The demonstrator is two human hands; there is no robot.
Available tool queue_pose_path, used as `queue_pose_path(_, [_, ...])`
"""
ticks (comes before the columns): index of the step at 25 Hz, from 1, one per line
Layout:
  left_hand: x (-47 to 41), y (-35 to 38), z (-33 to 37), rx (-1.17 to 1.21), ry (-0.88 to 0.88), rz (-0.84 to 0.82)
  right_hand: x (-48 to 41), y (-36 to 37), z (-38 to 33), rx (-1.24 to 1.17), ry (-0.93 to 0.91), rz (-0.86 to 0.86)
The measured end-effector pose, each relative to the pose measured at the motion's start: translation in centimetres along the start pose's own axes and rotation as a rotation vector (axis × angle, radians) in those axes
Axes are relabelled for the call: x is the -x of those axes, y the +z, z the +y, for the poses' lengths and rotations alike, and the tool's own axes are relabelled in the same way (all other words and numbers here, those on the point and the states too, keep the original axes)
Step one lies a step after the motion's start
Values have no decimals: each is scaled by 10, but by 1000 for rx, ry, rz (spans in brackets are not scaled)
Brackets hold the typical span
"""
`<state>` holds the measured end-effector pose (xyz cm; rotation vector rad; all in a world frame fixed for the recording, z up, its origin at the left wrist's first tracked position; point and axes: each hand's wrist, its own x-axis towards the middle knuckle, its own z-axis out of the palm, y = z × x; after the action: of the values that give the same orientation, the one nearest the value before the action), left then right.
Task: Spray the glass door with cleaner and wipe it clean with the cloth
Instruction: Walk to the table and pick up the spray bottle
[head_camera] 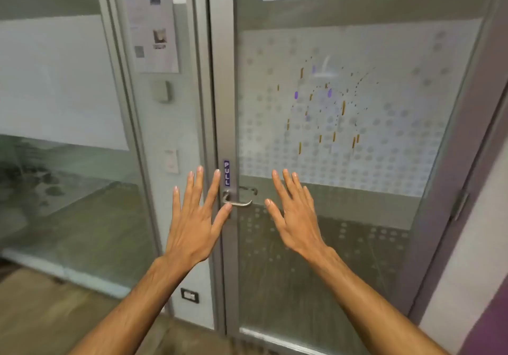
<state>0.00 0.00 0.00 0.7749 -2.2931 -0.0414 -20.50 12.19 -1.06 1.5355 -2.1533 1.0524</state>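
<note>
The glass door [343, 258] fills the middle and right of the view, in a grey metal frame, with a frosted dotted band and small orange and purple marks across its upper half. A metal lever handle [238, 203] sits on the door's left stile under a purple PULL label [226, 172]. My left hand [192, 222] is raised in front of the frame just left of the handle, fingers spread, holding nothing. My right hand [295, 217] is raised in front of the glass just right of the handle, fingers spread, also empty. No spray bottle or cloth is in view.
A fixed glass panel [68, 162] stands to the left with a frosted band. Beside the door a narrow wall strip carries posted papers [154, 27], a small box [162, 90], a switch [171, 160] and a floor-level socket [189, 295]. A purple wall [486, 313] is at the right.
</note>
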Motion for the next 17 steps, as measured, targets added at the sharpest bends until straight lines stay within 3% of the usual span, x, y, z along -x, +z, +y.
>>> queue_pose_path(17, [320,-185,-177,-315,-499,-72,172,162,-288,-277,-287,-419])
